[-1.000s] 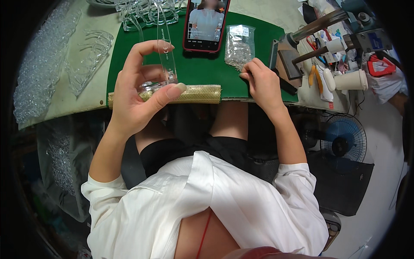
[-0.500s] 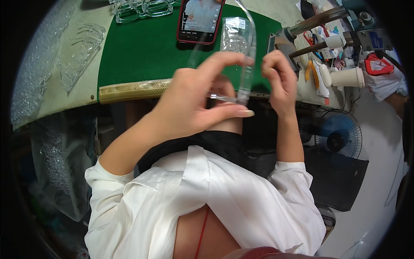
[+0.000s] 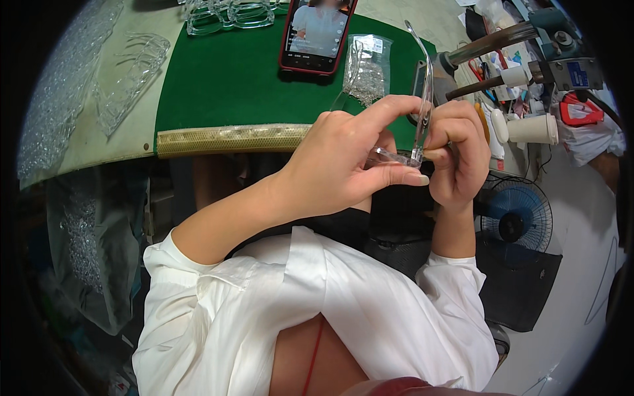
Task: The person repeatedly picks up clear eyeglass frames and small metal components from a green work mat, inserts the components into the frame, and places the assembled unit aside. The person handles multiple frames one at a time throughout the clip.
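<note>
While held at the bench edge [image 3: 105, 160]: one clear eyeglass frame [image 3: 392, 156], pinched in left hand [image 3: 340, 155], two temples [image 3: 429, 72] extended.
Right hand [image 3: 459, 148]: curled beside the hinge [image 3: 417, 156]; whether pinching anything, unclear.
Green mat [image 3: 244, 86]: one phone [image 3: 314, 39], lit; one bag of small parts [image 3: 371, 69], white label [image 3: 375, 45] illegible.
Machine [image 3: 561, 39]: one blue label [image 3: 580, 74].

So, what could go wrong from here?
The clear glasses frame might slip: the left hand appears to hold it past the front edge of the green mat. The right hand, touching or close beside it, could jolt it. The clear bag of small silvery parts lies nearby; if open, a bump might scatter them.
</note>
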Tool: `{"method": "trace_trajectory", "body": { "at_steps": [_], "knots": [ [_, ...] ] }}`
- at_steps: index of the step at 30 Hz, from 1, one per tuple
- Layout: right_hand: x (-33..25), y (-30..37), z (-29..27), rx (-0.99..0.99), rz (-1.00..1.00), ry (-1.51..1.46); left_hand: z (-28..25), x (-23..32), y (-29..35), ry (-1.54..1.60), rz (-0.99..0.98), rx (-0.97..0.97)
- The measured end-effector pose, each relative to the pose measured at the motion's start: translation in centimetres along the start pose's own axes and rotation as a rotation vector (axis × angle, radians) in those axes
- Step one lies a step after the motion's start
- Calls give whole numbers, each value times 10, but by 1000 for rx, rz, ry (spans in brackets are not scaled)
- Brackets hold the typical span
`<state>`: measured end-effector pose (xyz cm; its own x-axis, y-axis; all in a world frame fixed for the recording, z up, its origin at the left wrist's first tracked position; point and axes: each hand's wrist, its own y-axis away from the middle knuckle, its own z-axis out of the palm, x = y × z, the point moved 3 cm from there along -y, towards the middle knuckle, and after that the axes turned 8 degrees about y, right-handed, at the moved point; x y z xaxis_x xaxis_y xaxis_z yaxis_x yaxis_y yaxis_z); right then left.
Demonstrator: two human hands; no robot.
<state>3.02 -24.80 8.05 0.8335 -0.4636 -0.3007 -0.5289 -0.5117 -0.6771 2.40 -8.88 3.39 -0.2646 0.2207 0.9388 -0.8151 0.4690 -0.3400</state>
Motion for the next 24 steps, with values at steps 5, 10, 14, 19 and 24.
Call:
{"method": "trace_trajectory", "body": {
  "at_steps": [5,10,14,19,24],
  "knots": [
    [0,-2,-1,-17,33,-22,0,1,0,-9,11,12],
    [0,-2,-1,-22,45,-38,-1,2,-1,-5,-5,8],
    [1,-4,-5,-33,-6,-35,1,2,-2,-14,15,19],
    [0,-4,-4,-28,-12,-47,0,3,-1,-7,-26,10],
    [1,-4,-4,-17,-19,-38,1,3,-3,-13,-20,-4]
  ]
}}
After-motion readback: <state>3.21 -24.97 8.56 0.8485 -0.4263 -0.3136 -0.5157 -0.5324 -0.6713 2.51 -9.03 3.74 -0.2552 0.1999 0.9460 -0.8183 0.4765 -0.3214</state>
